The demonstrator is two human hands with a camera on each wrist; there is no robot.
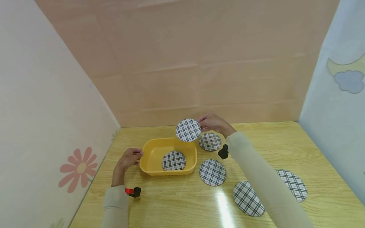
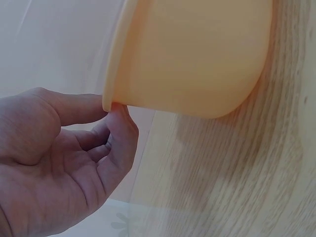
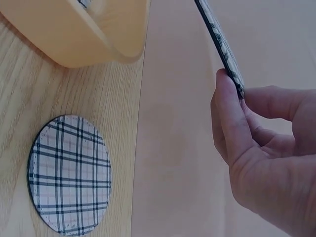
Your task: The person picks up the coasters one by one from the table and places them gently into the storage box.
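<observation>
Coasters nearest me come first: two plaid discs lie flat on the desk (image 1: pixel 313 148) by my right sleeve, one (image 1: pixel 248 199) partly under the forearm and one (image 1: pixel 293 185) just past it. A little farther in, a third (image 1: pixel 212 172) lies just right of the yellow tub (image 1: pixel 148 151), and inside the tub one plaid coaster (image 1: pixel 174 160) already rests on the floor. A fourth loose disc (image 1: pixel 210 141) lies beyond the tub's right far corner.

My left hand (image 1: pixel 129 158) sits at the tub's left rim; the left wrist view shows the thumb on top of the lip and the fingers (image 2: pixel 121 129) curled beneath it, so the hand grasps the rim and steadies the tub.

Farthest out, my right hand (image 1: pixel 214 123) pinches the raised coaster (image 1: pixel 188 130) at its right edge, thumb on one face and fingers (image 3: pixel 224 121) on the other. The disc hangs tilted, almost on edge in the right wrist view, above the tub's far rim and clear of it.

As I judge it, doing this well means bringing the disc toward me over the tub's opening, levelling it, and lowering it close to the coaster inside before easing the pinch, so it lands flat instead of catching the far wall. The left hand should hold the rim firm meanwhile.
</observation>
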